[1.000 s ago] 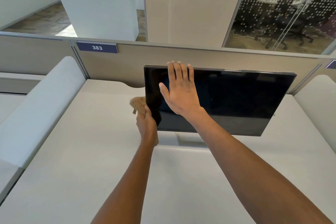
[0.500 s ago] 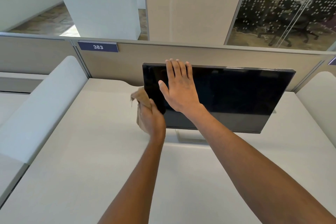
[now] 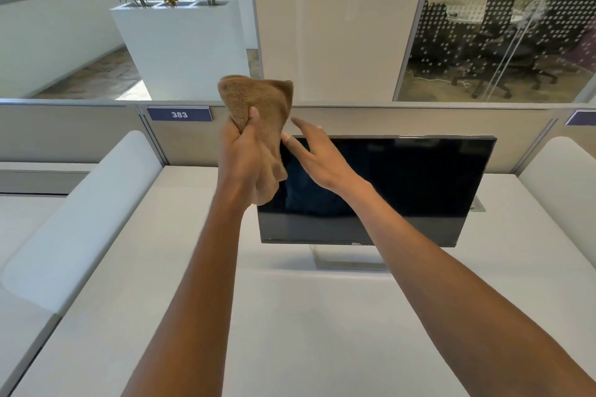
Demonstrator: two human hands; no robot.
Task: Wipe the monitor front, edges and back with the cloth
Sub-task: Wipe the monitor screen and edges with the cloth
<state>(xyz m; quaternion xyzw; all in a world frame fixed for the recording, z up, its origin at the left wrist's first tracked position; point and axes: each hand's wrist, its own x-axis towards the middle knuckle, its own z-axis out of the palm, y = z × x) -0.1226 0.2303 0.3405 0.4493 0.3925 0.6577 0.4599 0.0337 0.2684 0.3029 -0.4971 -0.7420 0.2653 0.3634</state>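
A black monitor [image 3: 403, 184] stands on a silver base on the white desk [image 3: 290, 316], its dark screen facing me. My left hand [image 3: 243, 151] is raised in front of the monitor's top left corner and grips a bunched brown cloth [image 3: 261, 100], which hides that corner. My right hand [image 3: 317, 155] hovers just right of the cloth, fingers spread and reaching toward it, in front of the screen's upper left part. Whether the fingertips touch the cloth is unclear.
A beige partition [image 3: 387, 122] with a "383" label [image 3: 179, 114] runs behind the monitor. White padded dividers [image 3: 80, 213] flank the desk on both sides. Beyond stand a white planter [image 3: 180, 48], a column and a glass-walled room.
My left hand has lifted the cloth from the monitor's left edge up above its top corner. My right hand has come off the screen and turned toward the cloth. The view has tilted up.
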